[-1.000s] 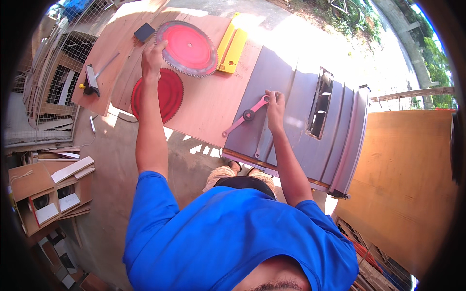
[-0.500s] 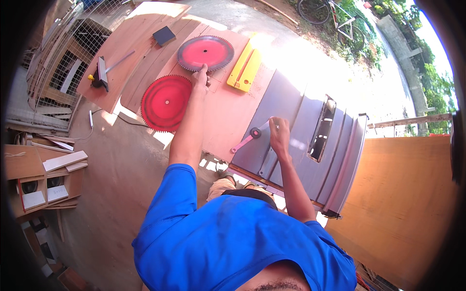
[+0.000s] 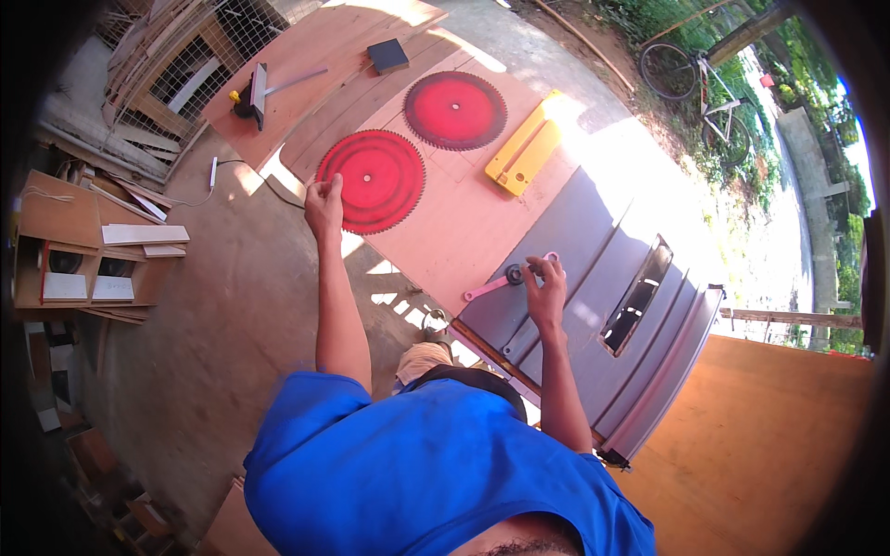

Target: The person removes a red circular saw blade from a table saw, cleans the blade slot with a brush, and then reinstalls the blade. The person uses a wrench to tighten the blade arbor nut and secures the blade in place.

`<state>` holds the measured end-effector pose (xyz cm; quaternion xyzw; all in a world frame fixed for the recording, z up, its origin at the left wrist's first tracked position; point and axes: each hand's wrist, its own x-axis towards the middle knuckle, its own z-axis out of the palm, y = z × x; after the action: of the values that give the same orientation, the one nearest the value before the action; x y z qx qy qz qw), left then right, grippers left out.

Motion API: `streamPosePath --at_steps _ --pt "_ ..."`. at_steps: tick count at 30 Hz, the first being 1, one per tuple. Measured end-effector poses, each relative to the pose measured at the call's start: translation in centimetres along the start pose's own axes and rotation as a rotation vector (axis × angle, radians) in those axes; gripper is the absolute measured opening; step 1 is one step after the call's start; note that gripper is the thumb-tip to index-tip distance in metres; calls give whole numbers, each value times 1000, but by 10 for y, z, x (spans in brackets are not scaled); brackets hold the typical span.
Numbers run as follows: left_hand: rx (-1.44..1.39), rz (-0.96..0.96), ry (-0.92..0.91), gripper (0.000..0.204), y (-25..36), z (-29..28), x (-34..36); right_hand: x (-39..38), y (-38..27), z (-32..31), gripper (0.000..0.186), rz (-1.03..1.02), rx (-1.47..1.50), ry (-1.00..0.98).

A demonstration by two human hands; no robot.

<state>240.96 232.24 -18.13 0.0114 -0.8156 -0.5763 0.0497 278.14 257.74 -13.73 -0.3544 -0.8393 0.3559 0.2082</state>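
My left hand [image 3: 324,209] is closed at the left edge of a red circular saw blade [image 3: 382,199], its fingers pinching the toothed rim. A second red saw blade [image 3: 454,109] lies flat beyond it on the board. Over the grey table saw top [image 3: 577,243], my right hand [image 3: 545,295] has its fingertips drawn together; anything between them is too small to make out. Right beside those fingertips sits a round black flange [image 3: 514,274] on a pink wrench [image 3: 480,291], whose far ring end shows past the hand. A yellow insert plate [image 3: 519,153] rests beyond, on the board.
The saw top has a long open slot [image 3: 638,301] and a rail [image 3: 672,375] along its right side. A miter gauge [image 3: 258,97] and a dark box [image 3: 387,57] lie on the far left boards. Wooden cabinets [image 3: 69,269] stand left; an orange-brown panel [image 3: 742,435] is at right.
My left hand has moved from the farther blade to the left rim of the nearer one. My right hand has drawn back from the wrench's far end toward the black flange. The view has turned left.
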Motion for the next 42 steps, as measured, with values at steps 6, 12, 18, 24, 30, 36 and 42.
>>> streamPosePath --at_steps 6,12,18,24,30,36,42 --pt "28 -478 -115 57 -63 -32 -25 2 8 20 22 -57 -11 -48" --pt "-14 -405 -236 43 -42 -28 -26 5 -7 20 22 -68 62 -137" --pt "-307 -492 -258 29 -23 -41 -38 -13 5 -18 21 -35 1 -69" --pt "-773 -567 -462 26 -4 -48 -62 -42 32 -50 20 -76 -66 -82" --pt "-747 -535 -449 26 15 -36 -79 -48 32 -51 20 129 124 -161" --pt "-785 -346 -472 26 75 -18 -148 -58 52 -68 21 -74 90 -217" --pt "-886 -302 -444 26 94 -80 -260 -112 100 -123 17 -117 -55 -87"
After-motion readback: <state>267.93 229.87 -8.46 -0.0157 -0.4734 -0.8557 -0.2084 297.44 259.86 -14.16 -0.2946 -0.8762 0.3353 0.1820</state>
